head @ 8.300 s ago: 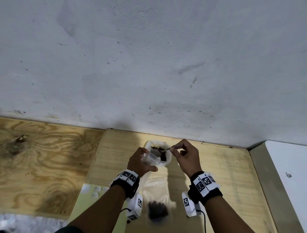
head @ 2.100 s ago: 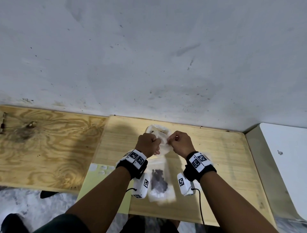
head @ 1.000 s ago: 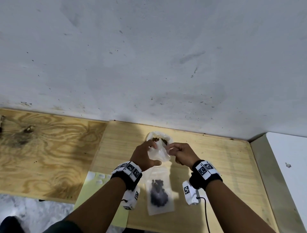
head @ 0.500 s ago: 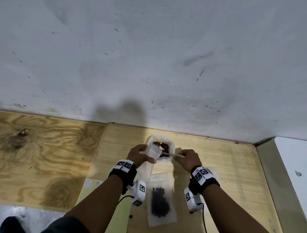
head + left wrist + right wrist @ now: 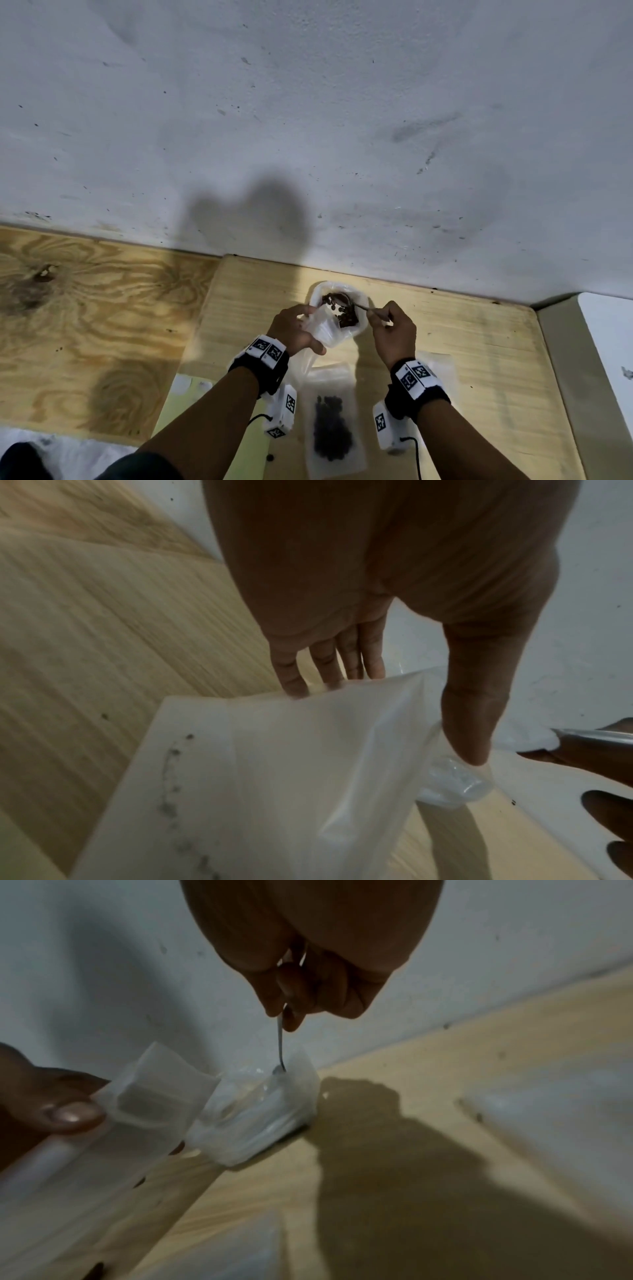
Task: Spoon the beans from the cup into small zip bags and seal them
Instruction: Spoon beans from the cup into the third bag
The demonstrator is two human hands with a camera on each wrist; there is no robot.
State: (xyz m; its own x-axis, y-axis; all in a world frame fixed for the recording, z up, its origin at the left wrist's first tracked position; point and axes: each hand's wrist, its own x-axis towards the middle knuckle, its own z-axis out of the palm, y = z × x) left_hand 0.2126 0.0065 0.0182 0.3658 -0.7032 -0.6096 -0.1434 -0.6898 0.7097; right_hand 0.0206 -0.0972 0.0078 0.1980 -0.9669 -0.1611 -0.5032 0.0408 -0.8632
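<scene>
The left hand (image 5: 294,330) pinches the limp zip bag (image 5: 322,329) at its mouth; the right hand (image 5: 394,330) grips the spoon (image 5: 363,307) in the cup (image 5: 339,308). The film likely slips.

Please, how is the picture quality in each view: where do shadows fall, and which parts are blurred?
Head view: sharp in the middle, the wall carries a soft dark shadow above the cup, and the edges bend from the wide lens. Left wrist view: the zip bag and wood are smeared by motion. Right wrist view: dim, the spoon is fairly clear, and a hard shadow lies on the table.
</scene>
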